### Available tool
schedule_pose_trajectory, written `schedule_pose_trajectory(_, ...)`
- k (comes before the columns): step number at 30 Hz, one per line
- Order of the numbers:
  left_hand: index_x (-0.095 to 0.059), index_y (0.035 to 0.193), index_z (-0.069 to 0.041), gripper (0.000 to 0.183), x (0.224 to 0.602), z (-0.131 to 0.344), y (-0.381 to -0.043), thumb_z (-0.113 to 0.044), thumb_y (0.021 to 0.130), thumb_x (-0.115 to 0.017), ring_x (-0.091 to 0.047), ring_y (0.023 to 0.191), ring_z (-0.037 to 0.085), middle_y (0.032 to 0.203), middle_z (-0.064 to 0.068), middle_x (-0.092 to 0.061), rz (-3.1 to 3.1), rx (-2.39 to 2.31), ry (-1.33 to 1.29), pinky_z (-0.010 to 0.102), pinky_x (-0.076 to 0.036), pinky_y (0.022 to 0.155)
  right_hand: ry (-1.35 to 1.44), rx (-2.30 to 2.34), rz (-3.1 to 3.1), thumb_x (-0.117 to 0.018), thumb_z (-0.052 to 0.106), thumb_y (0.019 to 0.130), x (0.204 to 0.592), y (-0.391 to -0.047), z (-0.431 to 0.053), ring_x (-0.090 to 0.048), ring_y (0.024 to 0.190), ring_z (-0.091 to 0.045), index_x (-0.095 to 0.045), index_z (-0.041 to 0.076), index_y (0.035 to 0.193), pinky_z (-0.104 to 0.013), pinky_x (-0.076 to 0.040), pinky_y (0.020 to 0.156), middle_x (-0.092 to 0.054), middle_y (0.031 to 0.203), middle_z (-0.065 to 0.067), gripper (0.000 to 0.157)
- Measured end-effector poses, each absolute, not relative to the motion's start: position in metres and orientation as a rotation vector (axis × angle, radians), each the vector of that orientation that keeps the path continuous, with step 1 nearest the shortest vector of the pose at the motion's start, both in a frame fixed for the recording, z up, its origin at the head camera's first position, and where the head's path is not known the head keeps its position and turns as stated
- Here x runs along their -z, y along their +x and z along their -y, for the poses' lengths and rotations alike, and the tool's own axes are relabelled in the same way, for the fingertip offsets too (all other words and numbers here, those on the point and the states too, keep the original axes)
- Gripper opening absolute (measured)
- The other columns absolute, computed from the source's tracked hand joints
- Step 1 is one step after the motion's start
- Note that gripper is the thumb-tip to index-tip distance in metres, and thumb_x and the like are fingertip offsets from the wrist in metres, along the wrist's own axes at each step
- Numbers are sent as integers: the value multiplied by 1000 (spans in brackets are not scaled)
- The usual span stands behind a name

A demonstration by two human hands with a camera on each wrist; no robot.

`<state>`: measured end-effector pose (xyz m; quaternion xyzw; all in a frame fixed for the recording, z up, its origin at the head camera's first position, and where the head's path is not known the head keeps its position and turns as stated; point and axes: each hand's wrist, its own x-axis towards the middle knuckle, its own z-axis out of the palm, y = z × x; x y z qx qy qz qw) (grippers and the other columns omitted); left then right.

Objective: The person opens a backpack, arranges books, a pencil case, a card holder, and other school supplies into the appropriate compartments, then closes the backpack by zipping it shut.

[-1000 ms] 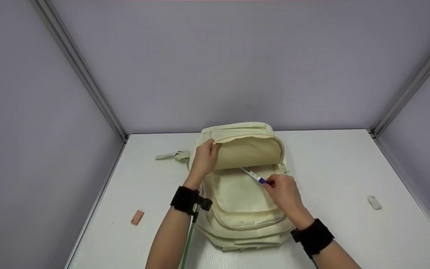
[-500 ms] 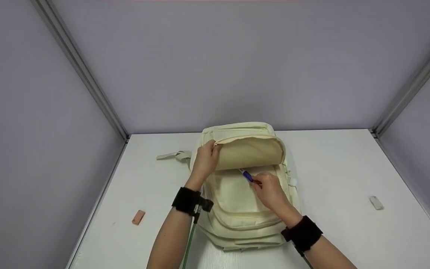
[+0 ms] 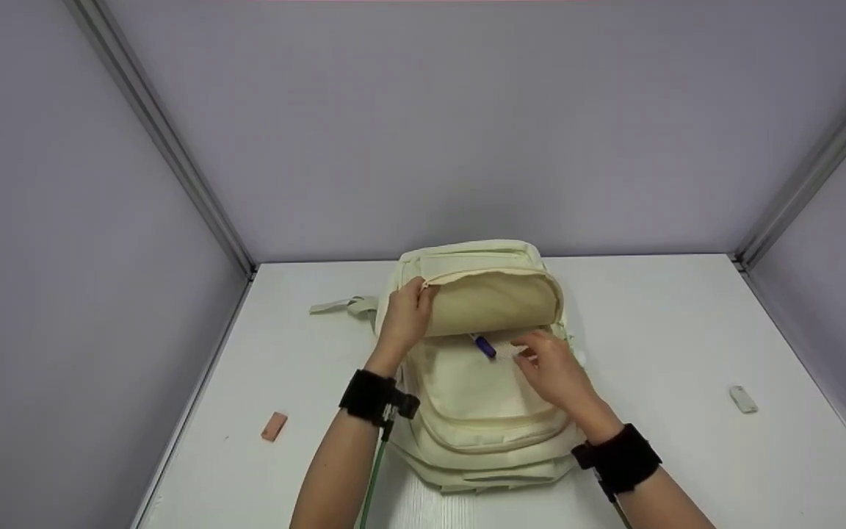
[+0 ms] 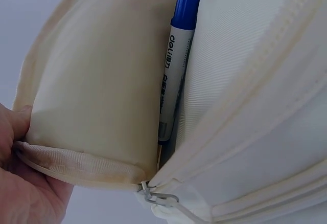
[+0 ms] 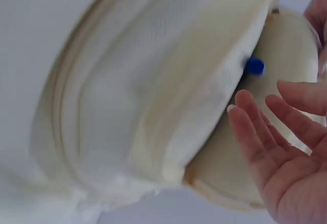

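Note:
A cream backpack (image 3: 471, 382) lies on the white table, its front pocket unzipped. My left hand (image 3: 407, 316) pinches the edge of the pocket flap (image 3: 493, 301) near its left corner and holds it up. In the fold of the pocket lies a whiteboard marker (image 4: 176, 70) with a white barrel and a blue cap (image 3: 485, 347); the cap end points out toward the right hand. Just right of the cap, my right hand (image 3: 555, 371) hovers with fingers spread and nothing between them. A metal zipper pull (image 4: 158, 197) hangs at the pocket's corner in the left wrist view.
An orange-pink eraser (image 3: 274, 426) lies on the table (image 3: 232, 485) to the left. A small whitish block (image 3: 743, 399) lies far right. One strap (image 3: 342, 305) sticks out from the backpack's left side. Grey walls (image 3: 423, 132) enclose the table at back and sides.
The marker slid deeper under the flap with my right hand pinching its cap. That hand then let go and drew back to the right. The left hand kept holding the flap.

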<state>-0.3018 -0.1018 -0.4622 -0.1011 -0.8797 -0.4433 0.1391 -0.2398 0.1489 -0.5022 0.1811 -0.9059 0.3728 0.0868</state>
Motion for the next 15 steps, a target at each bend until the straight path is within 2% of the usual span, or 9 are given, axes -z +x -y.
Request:
schedule_pose_trajectory(7, -55, 85, -8, 26, 463, 102, -300, -25, 103, -52, -33, 50, 9, 59, -6, -36, 2581, 1328, -266, 27, -30, 49, 335, -892, 2723, -57, -1, 95, 500, -241, -206, -66, 95, -36, -67, -4, 114, -48, -54, 74, -65, 110, -21, 21)
schedule_pose_trajectory(12, -55, 85, -8, 26, 464, 102, -300, -26, 103, -54, -35, 51, 10, 59, -6, -36, 2586, 1300, -248, 28, -31, 50, 163, -689, 2786, -56, -3, 93, 514, -241, -253, -62, 96, -47, -62, -8, 121, -56, -52, 72, -59, 113, -32, 29)
schedule_pose_trajectory(15, -56, 85, -8, 25, 465, 102, -300, -26, 102, -54, -35, 51, 10, 60, -6, -36, 2585, 1287, -241, 29, -31, 51, 62, -611, 2914, -56, -2, 91, 524, -239, -287, -60, 91, -53, -54, -11, 128, -58, -51, 66, -52, 114, -40, 38)
